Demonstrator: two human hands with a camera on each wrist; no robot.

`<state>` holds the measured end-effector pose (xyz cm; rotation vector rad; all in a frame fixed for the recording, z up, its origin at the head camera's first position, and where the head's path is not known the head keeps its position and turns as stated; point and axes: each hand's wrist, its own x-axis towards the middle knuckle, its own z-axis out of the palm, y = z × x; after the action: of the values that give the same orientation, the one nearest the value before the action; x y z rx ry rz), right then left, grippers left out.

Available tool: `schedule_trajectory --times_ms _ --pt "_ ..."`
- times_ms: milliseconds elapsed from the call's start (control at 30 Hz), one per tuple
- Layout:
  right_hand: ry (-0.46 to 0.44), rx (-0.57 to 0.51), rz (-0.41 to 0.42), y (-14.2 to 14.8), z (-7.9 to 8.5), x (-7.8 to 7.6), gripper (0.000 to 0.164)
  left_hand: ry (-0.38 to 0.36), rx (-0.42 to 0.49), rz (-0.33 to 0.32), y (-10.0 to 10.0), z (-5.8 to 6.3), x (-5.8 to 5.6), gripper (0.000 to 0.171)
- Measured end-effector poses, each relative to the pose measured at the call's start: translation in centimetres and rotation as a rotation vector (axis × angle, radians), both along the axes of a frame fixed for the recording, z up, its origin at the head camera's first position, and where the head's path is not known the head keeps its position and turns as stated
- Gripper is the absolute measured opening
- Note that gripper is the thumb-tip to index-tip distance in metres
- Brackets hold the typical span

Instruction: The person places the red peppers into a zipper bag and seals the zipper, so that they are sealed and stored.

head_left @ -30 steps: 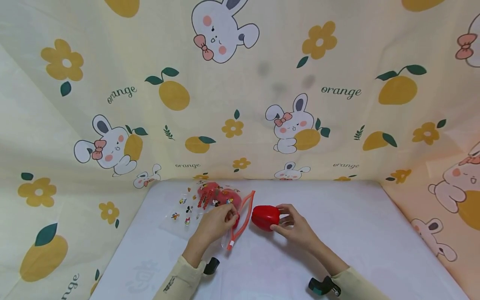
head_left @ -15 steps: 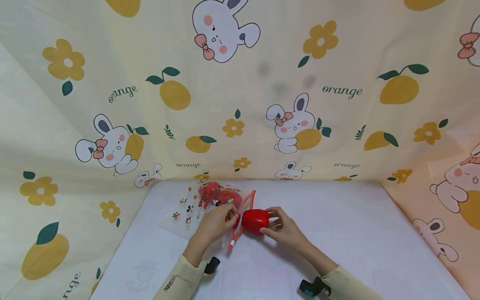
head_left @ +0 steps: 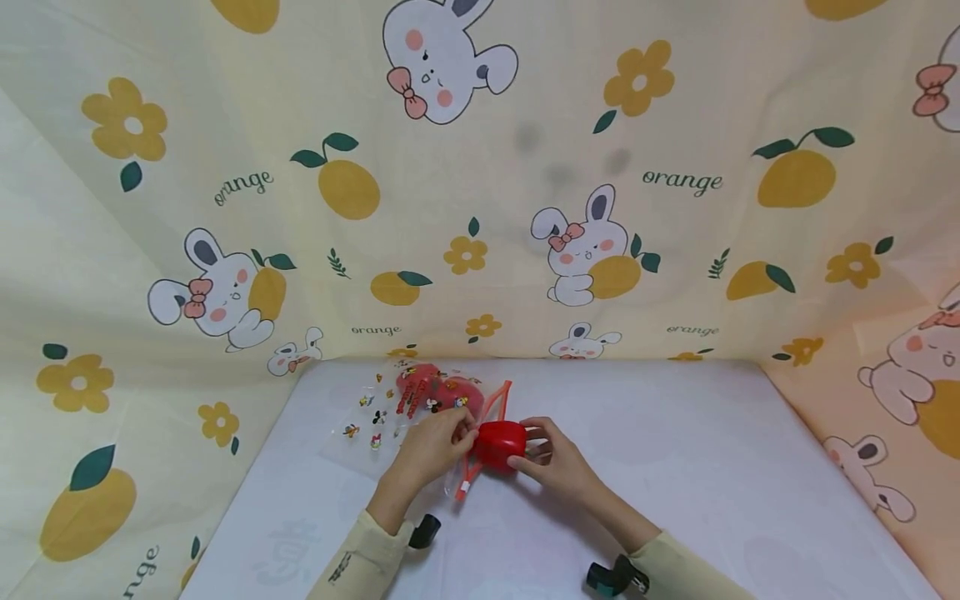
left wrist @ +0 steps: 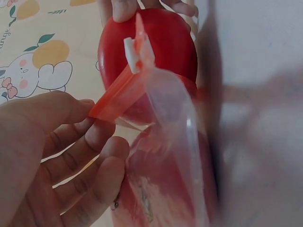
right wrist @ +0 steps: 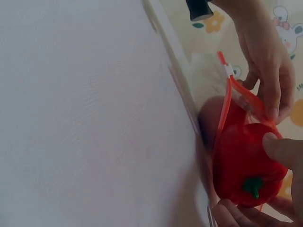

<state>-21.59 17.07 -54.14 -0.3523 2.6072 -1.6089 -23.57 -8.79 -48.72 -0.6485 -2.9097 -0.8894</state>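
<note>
Where printed sheeting [head_left: 517, 158], perhaps cloth, backs the table [head_left: 675, 442], left fingers [left wrist: 64, 105] pinch bag [left wrist: 165, 99], right fingers [right wrist: 286, 150] pepper [right wrist: 244, 156].

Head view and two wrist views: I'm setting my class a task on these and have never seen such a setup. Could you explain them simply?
There is no robot here; a person works with two bare hands. The head view comes from a camera worn on the head, looking forward and down. The other two come from cameras on the wrists, each watching its own hand's work.

On the white table lies a clear printed bag with red things inside. The left hand pinches its orange zip strip. The right hand holds a red bell pepper at the bag's mouth; how far in it sits is hard to tell. Behind is a cloth printed with rabbits and oranges.
</note>
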Motion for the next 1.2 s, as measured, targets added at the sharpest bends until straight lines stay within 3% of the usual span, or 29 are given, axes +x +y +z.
schedule_trajectory --times_ms 400,833,1200 --pt "0.009 -0.099 0.119 0.0 -0.4 -0.3 0.06 -0.001 -0.021 0.011 0.1 0.5 0.1 0.012" --pt "-0.043 -0.151 0.063 -1.6 -0.7 -0.7 0.059 0.002 -0.036 0.016 0.2 0.9 0.2 0.014" --pt "-0.071 -0.294 0.187 -0.7 -1.4 -0.8 0.05 -0.005 -0.038 0.041 0.4 0.9 0.1 0.013"
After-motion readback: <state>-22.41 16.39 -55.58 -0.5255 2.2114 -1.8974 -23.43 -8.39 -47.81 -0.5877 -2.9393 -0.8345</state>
